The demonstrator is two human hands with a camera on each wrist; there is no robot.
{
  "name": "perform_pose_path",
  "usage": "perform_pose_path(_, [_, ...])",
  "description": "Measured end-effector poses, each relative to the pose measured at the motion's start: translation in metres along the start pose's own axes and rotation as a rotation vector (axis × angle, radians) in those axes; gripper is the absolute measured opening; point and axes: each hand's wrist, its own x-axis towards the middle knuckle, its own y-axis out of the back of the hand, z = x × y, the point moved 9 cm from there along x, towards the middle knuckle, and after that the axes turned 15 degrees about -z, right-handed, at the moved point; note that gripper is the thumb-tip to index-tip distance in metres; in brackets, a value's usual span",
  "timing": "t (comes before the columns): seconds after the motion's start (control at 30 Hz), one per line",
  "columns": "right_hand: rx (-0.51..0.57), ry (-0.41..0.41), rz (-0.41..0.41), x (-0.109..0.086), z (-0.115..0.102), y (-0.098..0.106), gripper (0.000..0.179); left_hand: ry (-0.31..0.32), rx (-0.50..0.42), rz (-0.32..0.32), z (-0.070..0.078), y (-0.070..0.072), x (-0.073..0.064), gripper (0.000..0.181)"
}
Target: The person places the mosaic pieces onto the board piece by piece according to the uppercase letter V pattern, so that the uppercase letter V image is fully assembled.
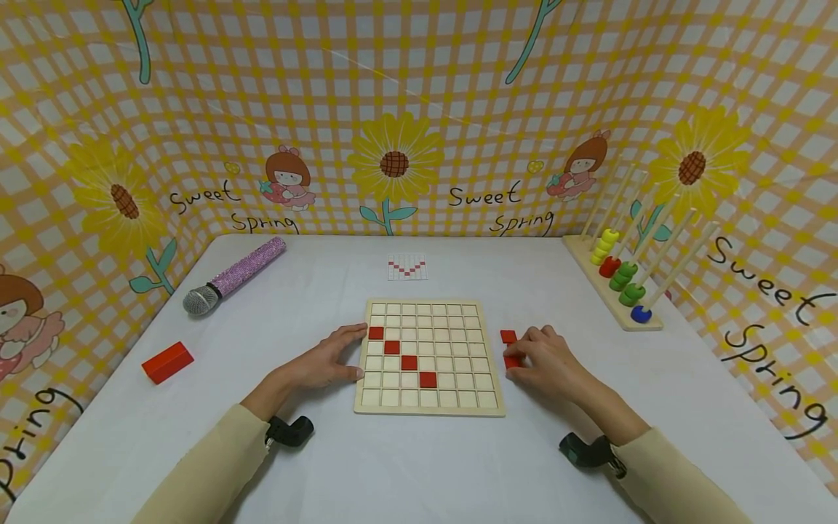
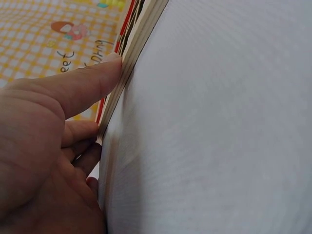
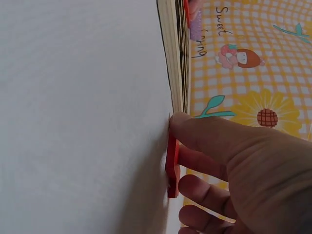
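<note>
A wooden grid board (image 1: pixel 428 410) lies on the table with several red square tiles set in a diagonal, one of them a red tile (image 1: pixel 409 362) near the middle. My left hand (image 1: pixel 322 362) rests against the board's left edge, thumb and fingertips touching the frame, as the left wrist view also shows. To the right of the board, my right hand (image 1: pixel 546 362) pinches a red square tile (image 1: pixel 513 361) between thumb and index finger, low over the table. Another red square tile (image 1: pixel 508 336) lies just beyond it. In the right wrist view the red tiles (image 3: pixel 172 156) sit under the thumb tip.
A small pattern card (image 1: pixel 407 267) with red squares lies behind the board. At the left are a glittery microphone (image 1: pixel 249 266) and a red block (image 1: pixel 167 362). A wooden bead stacker (image 1: pixel 641 325) with upright pegs stands at the back right. Patterned cloth surrounds the table.
</note>
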Motion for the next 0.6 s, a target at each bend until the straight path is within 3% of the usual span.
perform_pose_path(0.6, [0.007, -0.039, -0.005, -0.008, 0.014, 0.001, 0.027, -0.018, -0.001, -0.003, 0.003, 0.0, -0.001, 0.078])
